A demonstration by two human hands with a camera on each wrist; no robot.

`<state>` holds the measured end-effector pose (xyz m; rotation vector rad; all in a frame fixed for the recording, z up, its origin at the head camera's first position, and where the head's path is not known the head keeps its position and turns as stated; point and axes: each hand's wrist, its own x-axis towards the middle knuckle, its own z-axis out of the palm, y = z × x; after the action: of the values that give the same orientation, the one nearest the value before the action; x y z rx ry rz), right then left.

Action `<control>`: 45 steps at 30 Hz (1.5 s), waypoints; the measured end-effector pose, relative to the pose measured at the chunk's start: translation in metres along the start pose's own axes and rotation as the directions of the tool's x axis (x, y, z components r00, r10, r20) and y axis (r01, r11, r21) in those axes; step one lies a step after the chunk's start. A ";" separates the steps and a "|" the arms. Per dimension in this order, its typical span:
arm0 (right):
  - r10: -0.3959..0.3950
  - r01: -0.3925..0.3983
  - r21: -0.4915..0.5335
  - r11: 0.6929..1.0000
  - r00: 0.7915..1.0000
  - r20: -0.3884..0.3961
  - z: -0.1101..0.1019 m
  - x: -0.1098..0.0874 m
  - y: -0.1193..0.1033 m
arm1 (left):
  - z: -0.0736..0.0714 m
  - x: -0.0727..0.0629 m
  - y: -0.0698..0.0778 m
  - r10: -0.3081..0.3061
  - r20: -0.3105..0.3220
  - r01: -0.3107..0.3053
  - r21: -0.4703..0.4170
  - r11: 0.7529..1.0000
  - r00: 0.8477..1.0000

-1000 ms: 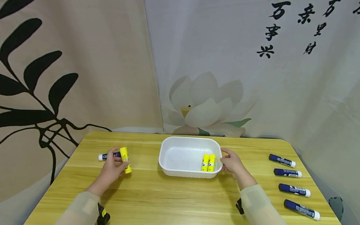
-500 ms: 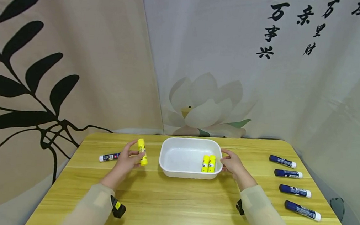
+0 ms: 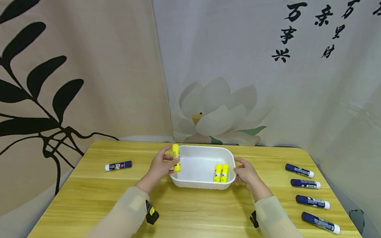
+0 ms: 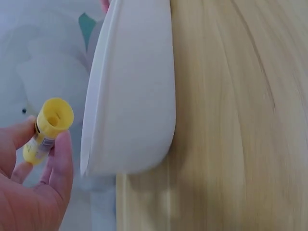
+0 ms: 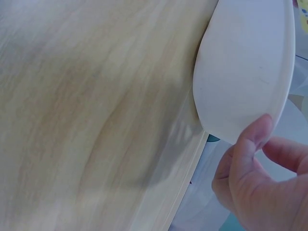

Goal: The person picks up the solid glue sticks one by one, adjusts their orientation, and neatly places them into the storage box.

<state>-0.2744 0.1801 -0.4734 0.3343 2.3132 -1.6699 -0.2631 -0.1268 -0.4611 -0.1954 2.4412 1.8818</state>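
A small yellow plastic glue stick (image 3: pixel 176 157) is being pinched by the left hand (image 3: pixel 160 165) at frame centre, over the left rim of the white oval plastic tray (image 3: pixel 201 184). It is being held near upright, long axis vertical, slightly tilted. It is judged light, rigid and smooth; mid-barrel is best gripped. The tray's right rim is being grasped by the right hand (image 3: pixel 246 173).

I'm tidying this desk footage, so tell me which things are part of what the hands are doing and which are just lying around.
In use: yellow glue stick held in the left hand; white tub, its end gripped by the right hand; two yellow glue sticks inside it.

Lying about: blue stick at the table's left; four blue sticks at the right.
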 end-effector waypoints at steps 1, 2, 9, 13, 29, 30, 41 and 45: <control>0.001 -0.001 -0.002 1.000 1.000 0.002 0.000 0.000 0.000 | 0.005 0.001 0.001 0.000 -0.004 0.000 0.007 1.000 1.000; 0.003 -0.003 -0.004 1.000 1.000 0.004 0.000 0.000 0.000 | 0.010 0.001 0.001 -0.003 -0.008 0.003 0.013 1.000 1.000; 0.003 -0.003 0.007 1.000 1.000 0.015 -0.001 -0.001 -0.001 | 0.046 0.003 0.004 0.018 0.005 -0.018 0.057 0.998 1.000; 0.002 -0.002 0.007 1.000 1.000 0.014 -0.001 -0.001 0.000 | 0.063 0.003 0.005 0.026 0.017 -0.028 0.140 0.990 1.000; 0.007 -0.007 0.005 1.000 1.000 0.007 -0.001 0.003 0.002 | 0.109 0.003 0.009 0.058 0.085 -0.094 0.527 0.845 0.995; 0.010 -0.011 0.009 1.000 1.000 0.011 -0.001 0.003 0.002 | 0.111 0.002 0.009 0.048 0.088 -0.088 0.532 0.842 0.995; 0.003 -0.003 0.029 1.000 1.000 0.012 -0.001 0.001 0.001 | 0.133 -0.004 0.013 0.011 0.138 -0.085 0.546 0.834 0.990; 0.005 -0.005 0.039 0.999 1.000 0.016 -0.001 0.000 0.000 | 0.134 -0.006 0.014 -0.009 0.111 -0.053 0.538 0.841 0.994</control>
<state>-0.2748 0.1809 -0.4731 0.3330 2.2686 -1.7112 -0.2640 0.0060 -0.4813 -0.0323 2.7752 1.0913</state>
